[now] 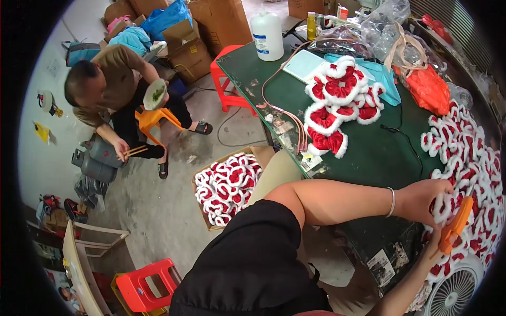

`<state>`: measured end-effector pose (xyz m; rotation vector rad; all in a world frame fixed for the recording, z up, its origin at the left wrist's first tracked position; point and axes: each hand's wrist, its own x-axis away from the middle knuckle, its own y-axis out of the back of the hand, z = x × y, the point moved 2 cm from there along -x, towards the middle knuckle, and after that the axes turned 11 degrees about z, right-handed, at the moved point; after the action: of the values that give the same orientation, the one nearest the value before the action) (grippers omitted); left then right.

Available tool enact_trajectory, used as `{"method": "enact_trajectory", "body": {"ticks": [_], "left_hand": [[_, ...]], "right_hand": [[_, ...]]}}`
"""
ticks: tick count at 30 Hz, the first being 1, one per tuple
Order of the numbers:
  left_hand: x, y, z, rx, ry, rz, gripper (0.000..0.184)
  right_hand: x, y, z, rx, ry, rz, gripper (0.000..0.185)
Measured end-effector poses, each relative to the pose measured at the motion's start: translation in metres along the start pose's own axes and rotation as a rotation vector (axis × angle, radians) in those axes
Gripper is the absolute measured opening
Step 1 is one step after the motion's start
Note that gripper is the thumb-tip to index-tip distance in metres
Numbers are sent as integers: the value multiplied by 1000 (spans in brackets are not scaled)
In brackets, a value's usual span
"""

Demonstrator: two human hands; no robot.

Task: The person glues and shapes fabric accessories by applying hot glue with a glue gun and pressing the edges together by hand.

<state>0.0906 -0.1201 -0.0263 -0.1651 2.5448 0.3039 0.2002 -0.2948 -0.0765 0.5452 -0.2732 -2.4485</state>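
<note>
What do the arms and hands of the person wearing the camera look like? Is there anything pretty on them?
Yes! The left arm has a loose, short black cloth sleeve and a thin, silvery round bracelet at the wrist. The right forearm is bare, with no bracelet showing. Neither hand wears a glove.

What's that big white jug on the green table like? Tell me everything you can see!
The jug is white and smooth, and looks like plastic. It has rounded shoulders and a label with blue on its side, but the words are too small to read. It stands upright near a corner of the green table. No hand is touching it. I can't tell whether there is anything inside.
</note>
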Motion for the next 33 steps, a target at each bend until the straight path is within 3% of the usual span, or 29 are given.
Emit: {"method": "enact_trajectory", "body": {"ticks": [1, 4, 5, 8, 9, 10, 12, 14, 15, 17, 18, 19, 22, 28, 30, 32, 33], "left_hand": [[1, -2, 1, -143, -105, -59, 50], [2, -4, 10, -326, -152, -80, 38], [4, 0, 5, -335, -171, -132, 28], [3, 4, 3, -306, -111, -151, 24], [3, 8, -2, -149, -11, -109, 20], [2, 9, 3, -145, -13, -107, 20], [-3, 10, 11, 147, -91, -152, 17], [0, 14, 17, 353, 13, -95, 17], [2, 13, 13, 659, 101, -47, 19], [3, 17, 11, 663, 179, -40, 20], [3, 15, 11, 791, 275, -91, 23], [4, 15, 14, 850, 295, -80, 24], [3, 13, 15, 1004, 361, -62, 30], [-1, 17, 7, 1074, 446, 113, 32], [-1, 11, -2, 988, 467, 133, 31], [0, 9, -7, 568, 490, 199, 28], [1, 8, -6, 567, 472, 182, 22]], "right_hand": [[-3, 2, -10, 26, 108, 18, 51], [-12, 10, -23, 143, 70, 14, 48], [-17, 8, -24, 124, 83, -21, 47], [-18, 3, -11, 181, 41, 65, 44], [-24, 12, -24, 404, -65, 48, 45], [-23, 9, -25, 407, -67, 45, 45], [-24, -5, -17, 222, 36, 64, 46], [-12, -9, -4, 78, 121, 20, 48], [0, -12, 2, -25, -157, -29, 45], [-4, -18, -19, -331, -189, -15, 43], [4, -29, 40, -370, -356, -23, 46], [1, -36, 47, -567, -225, -52, 46], [-7, -29, 49, -672, -24, 30, 34], [-13, -23, 51, -720, -93, 57, 31], [-14, -25, 50, -612, -60, 121, 31], [-10, -23, 57, -540, -98, 116, 31], [-9, -23, 60, -498, -102, 130, 31]]}}
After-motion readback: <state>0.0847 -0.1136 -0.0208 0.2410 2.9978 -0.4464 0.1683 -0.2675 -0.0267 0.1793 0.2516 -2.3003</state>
